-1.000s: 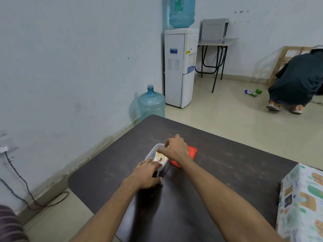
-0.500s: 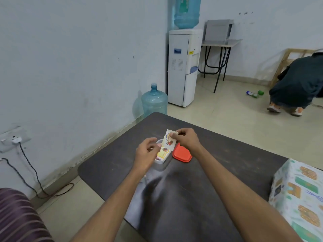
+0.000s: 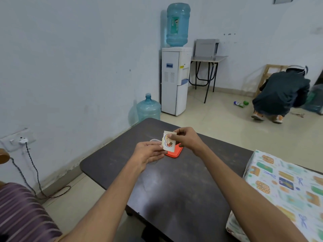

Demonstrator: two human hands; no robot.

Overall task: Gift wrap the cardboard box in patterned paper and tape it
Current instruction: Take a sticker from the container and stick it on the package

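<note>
— Box [image 3: 283, 189] sits at the right end of the table [image 3: 174, 198], wrapped in patterned paper and partly out of frame. Where are our hands?

— Well apart from it, over the far left part of the table. Our left hand [image 3: 148, 152] pinches the lower edge of a small printed card [image 3: 168, 142] between thumb and fingers. Our right hand [image 3: 187, 138] pinches its upper right corner with thumb and forefinger, the other fingers curled.

— What containers do we see?

— One clear tub [image 3: 154, 140] on the table. It is mostly hidden behind our left hand and the card, so we cannot tell what is in it. One red lid [image 3: 175, 152] lies flat just beside it, below the card.

— And water jugs?

— Two. The top jug [image 3: 177, 24] stands upside down on the one white dispenser [image 3: 174, 81]. The floor jug [image 3: 148, 109] stands upright beside it, against the wall. We cannot tell how full either is.

— What else is around us?

— One desk [image 3: 209, 58] beyond the dispenser, with one grey case [image 3: 206, 48] on it. One person [image 3: 281, 95] crouches on the floor at the far right, back to us, in front of a wooden frame [image 3: 272, 69]. A small bottle [image 3: 239, 104] lies on the floor near them. At our left, a wall socket [image 3: 17, 139] has a cable [image 3: 31, 163] hanging from it. A striped cushion [image 3: 22, 212] fills the lower left corner.
</note>
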